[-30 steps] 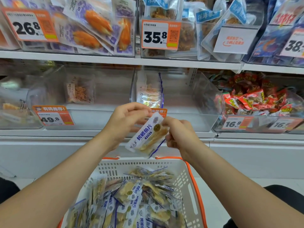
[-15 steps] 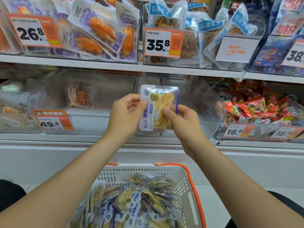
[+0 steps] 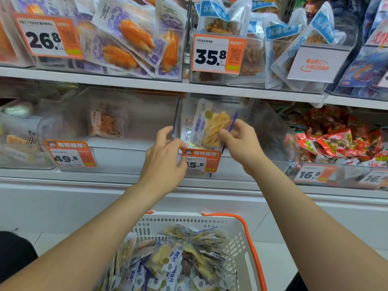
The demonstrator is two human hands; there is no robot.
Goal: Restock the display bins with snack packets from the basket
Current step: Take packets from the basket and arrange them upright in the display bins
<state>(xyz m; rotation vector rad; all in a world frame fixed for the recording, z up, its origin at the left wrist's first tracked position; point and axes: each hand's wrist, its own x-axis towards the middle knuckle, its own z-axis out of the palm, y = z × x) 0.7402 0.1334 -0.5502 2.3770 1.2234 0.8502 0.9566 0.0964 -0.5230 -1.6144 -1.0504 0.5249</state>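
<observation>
Finding: the right hand (image 3: 241, 145) has its fingers (image 3: 226, 137) narrowed to a pinch on the right edge of the snack packet (image 3: 210, 127). The left hand (image 3: 165, 154) is loosely curled and holds nothing, just beside the price tag (image 3: 201, 161). The packet stands upright inside the middle clear bin (image 3: 270, 131); whether it rests on the bin floor cannot be told.

Risk: if let go from an edge pinch, the slick packet may topple flat. It could also slide over the low front lip toward the basket (image 3: 246, 229) below.

Pose: the right hand reaches in over the lip and the left hovers at the bin's left front corner. Both forearms are extended.
</observation>
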